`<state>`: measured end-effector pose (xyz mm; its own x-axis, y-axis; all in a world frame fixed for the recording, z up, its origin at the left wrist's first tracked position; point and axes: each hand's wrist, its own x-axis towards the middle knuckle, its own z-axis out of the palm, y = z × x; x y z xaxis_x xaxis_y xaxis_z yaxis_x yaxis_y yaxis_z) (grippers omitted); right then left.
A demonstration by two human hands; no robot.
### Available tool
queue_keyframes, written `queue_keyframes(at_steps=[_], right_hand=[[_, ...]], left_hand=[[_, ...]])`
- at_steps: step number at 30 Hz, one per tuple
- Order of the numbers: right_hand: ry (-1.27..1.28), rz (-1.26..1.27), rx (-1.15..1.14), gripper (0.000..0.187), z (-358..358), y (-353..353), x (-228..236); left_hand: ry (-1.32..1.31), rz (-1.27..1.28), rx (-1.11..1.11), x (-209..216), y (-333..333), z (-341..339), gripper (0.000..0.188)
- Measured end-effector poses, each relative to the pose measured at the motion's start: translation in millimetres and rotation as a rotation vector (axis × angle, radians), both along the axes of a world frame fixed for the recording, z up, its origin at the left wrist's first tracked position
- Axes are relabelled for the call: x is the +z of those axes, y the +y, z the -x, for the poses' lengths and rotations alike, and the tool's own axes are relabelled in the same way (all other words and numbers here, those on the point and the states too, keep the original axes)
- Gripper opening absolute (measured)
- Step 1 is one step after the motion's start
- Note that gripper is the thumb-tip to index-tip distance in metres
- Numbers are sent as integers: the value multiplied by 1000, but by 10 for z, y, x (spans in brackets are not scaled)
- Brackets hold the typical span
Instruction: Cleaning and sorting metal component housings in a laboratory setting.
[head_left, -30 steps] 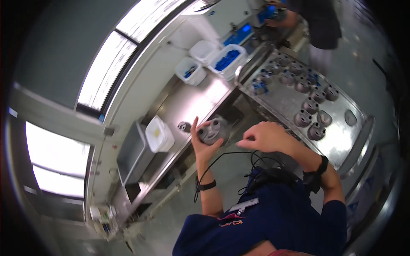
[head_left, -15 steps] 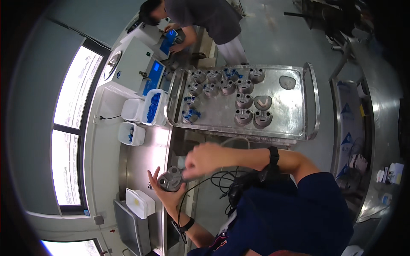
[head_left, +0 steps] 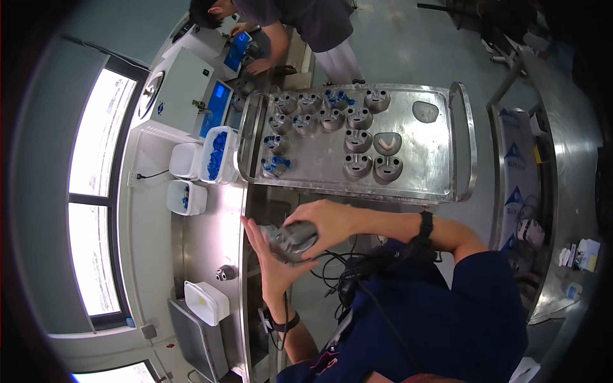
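A round grey metal flask piece (head_left: 299, 237) is tilted on edge between my two hands, above the gap between the bench and the cart. My right hand (head_left: 329, 220) grips it from above, fingers curled over its rim. Against its lower side lies my left hand (head_left: 273, 271), thumb under it and fingers stretched along the far side, supporting it. A lighter grey part shows beside the left fingers, blurred. Several similar grey flasks with round holes, such as one flask (head_left: 387, 168), stand on the metal cart (head_left: 421, 182); a few carry blue material.
On the bench (head_left: 220, 239) at left are a white tub of blue pieces (head_left: 217, 156), smaller white containers (head_left: 186, 198), a lidded white box (head_left: 206, 303) and a small metal part (head_left: 225, 273). Another person (head_left: 306, 25) works at white machines (head_left: 185, 92). Black cables (head_left: 332, 268) hang near me.
My right hand has come over the flask and now grips it. The flask has turned from face-up to tilted and moved right and up. The small metal part on the bench is now uncovered.
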<state>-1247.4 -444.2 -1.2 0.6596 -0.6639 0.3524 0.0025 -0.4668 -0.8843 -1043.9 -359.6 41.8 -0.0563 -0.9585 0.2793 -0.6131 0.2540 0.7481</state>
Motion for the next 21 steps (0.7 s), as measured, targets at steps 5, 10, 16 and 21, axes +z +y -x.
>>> queue_keyframes(at_steps=[5,10,16,21], right_hand=[[161,-215,-462,72,1189,-424,-632],[550,-167,-880,77,2162,-1115,-1397],[872,-259,-733,83,1982,-1539,-2156],[927,-150,-810,74,2010,-1543,-2464]], left_hand=[[243,-154,283,-355,621,-746,110],[720,-101,1203,-2330,1959,-1793,47],[1361,-960,1268,-3735,4157,-605,48],[1319,-919,1166,-3629,4300,-253,53]])
